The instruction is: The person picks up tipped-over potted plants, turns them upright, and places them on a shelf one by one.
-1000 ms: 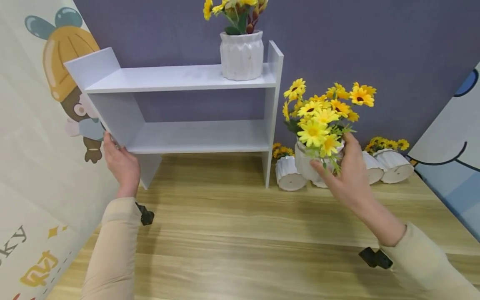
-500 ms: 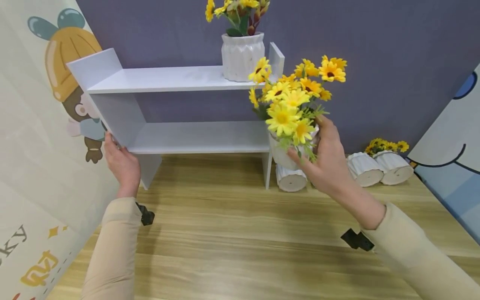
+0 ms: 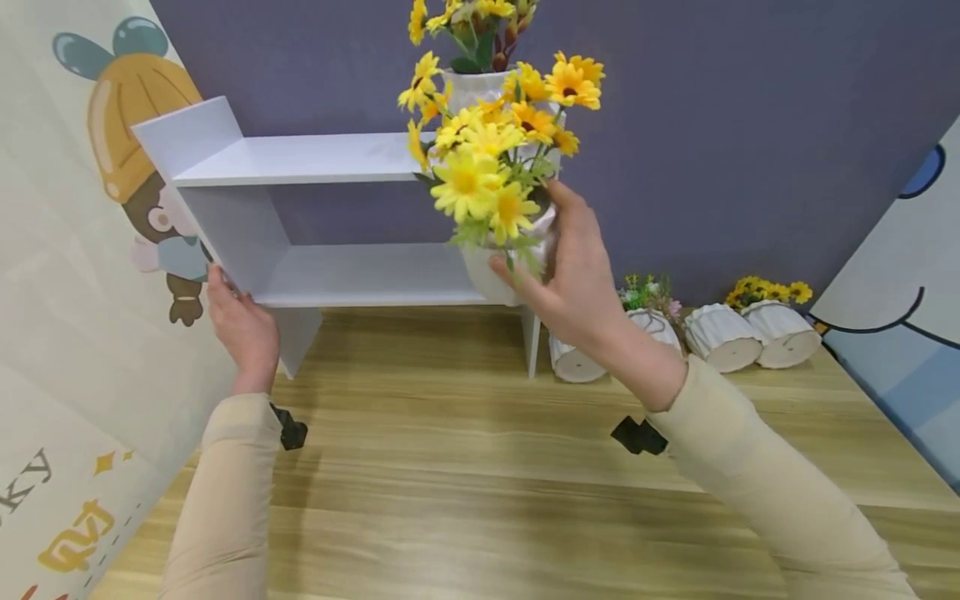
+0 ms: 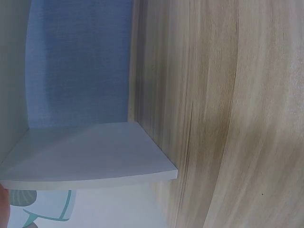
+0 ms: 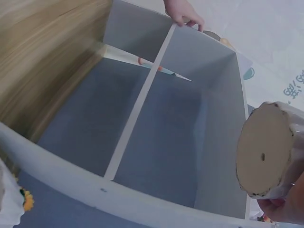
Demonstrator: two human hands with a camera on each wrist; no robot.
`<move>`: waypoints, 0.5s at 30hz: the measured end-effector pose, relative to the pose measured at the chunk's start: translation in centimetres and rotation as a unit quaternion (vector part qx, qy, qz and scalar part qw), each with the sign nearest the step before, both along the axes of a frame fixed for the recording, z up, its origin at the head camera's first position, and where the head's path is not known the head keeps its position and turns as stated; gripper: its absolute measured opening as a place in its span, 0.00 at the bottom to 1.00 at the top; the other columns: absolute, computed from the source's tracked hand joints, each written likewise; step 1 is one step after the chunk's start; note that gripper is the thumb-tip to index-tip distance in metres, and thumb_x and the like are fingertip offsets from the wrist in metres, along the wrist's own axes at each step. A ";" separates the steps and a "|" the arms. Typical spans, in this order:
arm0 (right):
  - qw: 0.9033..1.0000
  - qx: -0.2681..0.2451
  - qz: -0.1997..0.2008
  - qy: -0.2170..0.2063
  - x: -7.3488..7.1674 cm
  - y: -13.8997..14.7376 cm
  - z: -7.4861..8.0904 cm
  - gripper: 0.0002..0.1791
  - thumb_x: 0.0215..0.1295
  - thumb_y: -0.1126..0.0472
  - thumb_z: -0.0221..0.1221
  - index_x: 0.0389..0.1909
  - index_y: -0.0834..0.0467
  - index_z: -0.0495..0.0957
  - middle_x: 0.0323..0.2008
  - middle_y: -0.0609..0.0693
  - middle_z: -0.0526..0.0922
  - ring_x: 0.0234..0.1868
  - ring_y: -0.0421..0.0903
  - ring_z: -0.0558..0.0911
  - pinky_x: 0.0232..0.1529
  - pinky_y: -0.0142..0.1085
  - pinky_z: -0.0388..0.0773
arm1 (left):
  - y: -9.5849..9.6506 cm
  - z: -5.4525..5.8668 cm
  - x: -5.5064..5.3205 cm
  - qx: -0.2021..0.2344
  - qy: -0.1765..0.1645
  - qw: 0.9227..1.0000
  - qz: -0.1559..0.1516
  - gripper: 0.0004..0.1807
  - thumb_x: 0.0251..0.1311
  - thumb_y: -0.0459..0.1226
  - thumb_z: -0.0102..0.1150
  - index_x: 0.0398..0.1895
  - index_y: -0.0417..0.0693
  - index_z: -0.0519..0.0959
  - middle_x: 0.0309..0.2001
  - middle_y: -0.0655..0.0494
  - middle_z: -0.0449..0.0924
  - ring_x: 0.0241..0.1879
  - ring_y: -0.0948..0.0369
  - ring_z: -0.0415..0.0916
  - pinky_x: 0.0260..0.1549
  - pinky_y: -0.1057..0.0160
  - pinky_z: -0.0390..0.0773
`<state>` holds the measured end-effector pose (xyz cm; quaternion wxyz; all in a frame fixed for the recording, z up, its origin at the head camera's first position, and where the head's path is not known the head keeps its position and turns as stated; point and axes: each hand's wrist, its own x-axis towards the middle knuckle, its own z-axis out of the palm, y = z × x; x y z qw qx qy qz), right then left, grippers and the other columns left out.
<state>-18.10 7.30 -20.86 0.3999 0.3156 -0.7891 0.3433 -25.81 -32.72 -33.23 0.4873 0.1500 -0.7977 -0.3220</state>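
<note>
My right hand (image 3: pixel 588 275) grips a white fluted flowerpot (image 3: pixel 483 279) with yellow artificial daisies (image 3: pixel 480 167). It is held up in front of the right part of a white two-tier shelf (image 3: pixel 300 158). In the right wrist view, the pot's round base (image 5: pixel 263 152) with a small hole faces the camera. My left hand (image 3: pixel 246 337) holds the shelf's left side panel by its edge, at about the lower board's height. Another potted yellow flower plant (image 3: pixel 480 37) stands on the top board, its pot mostly hidden behind the held daisies.
Several white flowerpots lie tipped on the wooden table right of the shelf, among them one with pink and white flowers (image 3: pixel 652 321) and a pot with small yellow flowers (image 3: pixel 783 333). A purple-grey wall (image 3: pixel 712 150) stands behind; a printed wall (image 3: pixel 67 250) rises at left.
My right hand has carried the daisy pot left and upward, from above the lying pots to in front of the shelf. My left hand has stayed on the side panel.
</note>
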 end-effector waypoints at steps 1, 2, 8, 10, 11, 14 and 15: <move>1.000 -0.004 0.000 0.001 -0.2 -0.3 0.2 0.52 0.55 0.28 0.42 0.64 0.70 0.53 0.56 0.63 0.65 0.51 0.53 0.67 0.51 0.47 0.66 | 0.0 0.0 0.0 -0.001 0.002 1.000 0.000 0.27 0.64 0.31 0.39 0.66 0.52 0.53 0.61 0.45 0.62 0.58 0.45 0.62 0.57 0.47 0.62; 1.000 -0.007 0.001 0.002 -0.4 -0.5 0.4 0.51 0.55 0.29 0.44 0.63 0.69 0.54 0.57 0.63 0.65 0.53 0.53 0.67 0.53 0.48 0.66 | 0.0 0.0 0.0 -0.002 0.003 1.000 -0.001 0.27 0.63 0.31 0.39 0.66 0.52 0.53 0.61 0.44 0.63 0.58 0.45 0.62 0.57 0.47 0.62; 1.000 -0.019 0.003 0.010 -1.2 -1.8 1.4 0.45 0.52 0.42 0.55 0.63 0.68 0.56 0.59 0.61 0.65 0.55 0.52 0.67 0.54 0.45 0.66 | 0.0 -0.1 0.1 -0.007 -0.003 1.000 -0.004 0.27 0.64 0.32 0.38 0.67 0.52 0.52 0.60 0.43 0.63 0.58 0.45 0.62 0.57 0.46 0.62; 1.000 -0.019 0.002 0.007 -1.4 -2.2 1.8 0.44 0.52 0.44 0.58 0.63 0.67 0.56 0.60 0.60 0.65 0.57 0.50 0.66 0.57 0.42 0.64 | 0.0 -0.1 0.1 -0.008 -0.005 1.000 -0.005 0.27 0.65 0.33 0.37 0.67 0.52 0.52 0.60 0.44 0.62 0.58 0.45 0.62 0.57 0.46 0.62; 1.000 -0.017 0.001 0.004 -1.4 -2.4 2.0 0.44 0.52 0.45 0.58 0.63 0.66 0.56 0.60 0.59 0.65 0.58 0.50 0.66 0.59 0.41 0.63 | -0.1 -0.1 0.1 -0.009 -0.006 1.000 -0.005 0.27 0.65 0.33 0.37 0.67 0.52 0.52 0.61 0.44 0.62 0.59 0.45 0.61 0.57 0.46 0.62; 1.000 -0.015 -0.001 -0.011 -1.6 -3.1 2.6 0.43 0.52 0.46 0.59 0.63 0.64 0.56 0.60 0.57 0.65 0.58 0.47 0.66 0.60 0.38 0.62 | -0.1 0.0 0.1 -0.012 -0.005 1.000 -0.006 0.26 0.66 0.34 0.36 0.68 0.52 0.51 0.63 0.45 0.60 0.60 0.46 0.59 0.59 0.48 0.61; 1.000 -0.015 -0.002 -0.020 -1.6 -3.3 2.8 0.43 0.52 0.45 0.59 0.64 0.63 0.56 0.61 0.56 0.65 0.58 0.46 0.65 0.59 0.37 0.62 | -0.1 0.0 0.1 -0.012 -0.004 1.000 -0.006 0.26 0.66 0.34 0.36 0.68 0.52 0.51 0.63 0.45 0.59 0.61 0.46 0.59 0.59 0.48 0.60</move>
